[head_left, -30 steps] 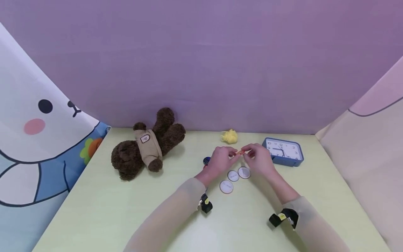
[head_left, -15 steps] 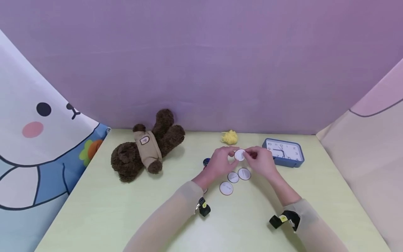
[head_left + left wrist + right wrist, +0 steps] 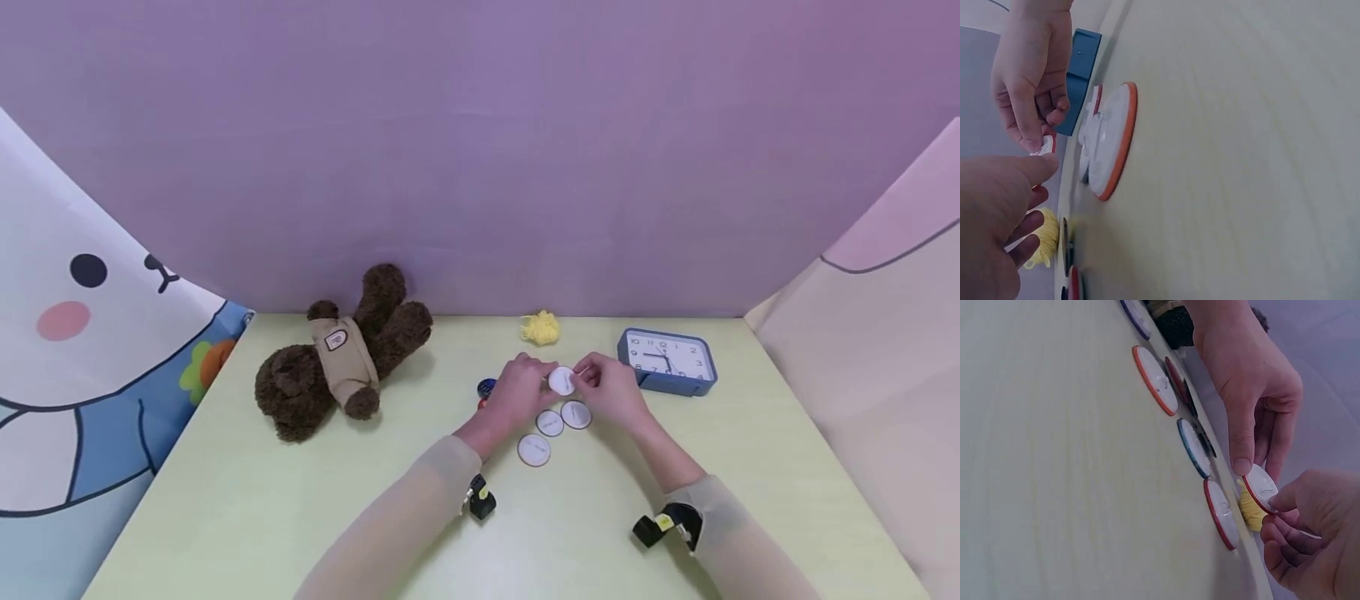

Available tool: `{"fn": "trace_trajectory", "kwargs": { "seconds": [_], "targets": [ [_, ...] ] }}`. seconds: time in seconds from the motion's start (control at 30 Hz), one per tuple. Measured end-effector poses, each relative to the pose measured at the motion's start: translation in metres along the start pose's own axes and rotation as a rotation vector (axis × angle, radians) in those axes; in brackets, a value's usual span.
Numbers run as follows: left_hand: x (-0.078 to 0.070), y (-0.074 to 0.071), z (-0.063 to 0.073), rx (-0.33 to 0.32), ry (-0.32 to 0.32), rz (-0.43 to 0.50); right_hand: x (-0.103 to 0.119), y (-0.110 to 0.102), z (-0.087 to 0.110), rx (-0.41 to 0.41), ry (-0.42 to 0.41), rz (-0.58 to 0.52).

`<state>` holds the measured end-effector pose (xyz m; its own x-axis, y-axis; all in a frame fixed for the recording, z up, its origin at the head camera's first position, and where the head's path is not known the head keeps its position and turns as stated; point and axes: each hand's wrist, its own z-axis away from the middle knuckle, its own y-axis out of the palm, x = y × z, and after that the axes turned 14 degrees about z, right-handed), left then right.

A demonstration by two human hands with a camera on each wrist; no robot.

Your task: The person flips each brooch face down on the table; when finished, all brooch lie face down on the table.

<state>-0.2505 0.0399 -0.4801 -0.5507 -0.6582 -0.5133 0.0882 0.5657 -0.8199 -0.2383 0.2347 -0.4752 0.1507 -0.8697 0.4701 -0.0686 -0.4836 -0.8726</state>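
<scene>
Between my two hands is a round, flat disc (image 3: 561, 381) with a white face and, in the right wrist view, a red rim. My left hand (image 3: 519, 392) pinches its left edge between thumb and fingers. The right hand (image 3: 615, 393) pinches the opposite edge. The disc is held above the table, white face toward the head camera. Just below the hands lie similar white-faced discs: one with a red rim (image 3: 1221, 514), one with a blue rim (image 3: 1194, 448) and one with an orange rim (image 3: 1155, 380). Dark and red discs (image 3: 487, 387) sit partly hidden beside my left hand.
A blue rectangular clock (image 3: 667, 361) stands right of my right hand. Behind the hands, near the purple backdrop, is a yellow yarn bundle (image 3: 541, 327). On the left a brown teddy bear (image 3: 348, 358) in a beige shirt lies on the pale table (image 3: 225, 500).
The disc, seen nearly edge-on with orange-red showing a second ago, has turned its white face toward the head camera. Both hands stay on it and have lowered slightly.
</scene>
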Motion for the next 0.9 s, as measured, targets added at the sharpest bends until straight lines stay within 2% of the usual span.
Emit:
{"fn": "trace_trajectory", "kwargs": {
  "seconds": [0.17,0.3,0.43,0.53,0.77,0.9],
  "targets": [
    [0.004,0.006,-0.001,0.063,-0.071,-0.139,-0.001,0.007,-0.001,0.004,-0.008,0.027],
    [0.004,0.009,-0.002,0.106,-0.116,-0.161,-0.003,0.012,-0.001,0.005,-0.002,0.047],
    [0.004,0.008,-0.002,0.124,-0.13,-0.177,-0.003,0.014,-0.002,-0.011,-0.019,0.071],
    [0.007,0.001,0.001,0.108,-0.124,-0.14,0.0,0.014,-0.002,-0.029,-0.048,0.088],
    [0.022,-0.026,0.013,0.085,-0.11,0.069,0.015,0.012,-0.001,-0.044,-0.171,0.115],
    [0.031,-0.039,0.02,0.098,-0.121,0.107,0.025,0.013,-0.001,-0.019,-0.228,0.128]
  ]
}}
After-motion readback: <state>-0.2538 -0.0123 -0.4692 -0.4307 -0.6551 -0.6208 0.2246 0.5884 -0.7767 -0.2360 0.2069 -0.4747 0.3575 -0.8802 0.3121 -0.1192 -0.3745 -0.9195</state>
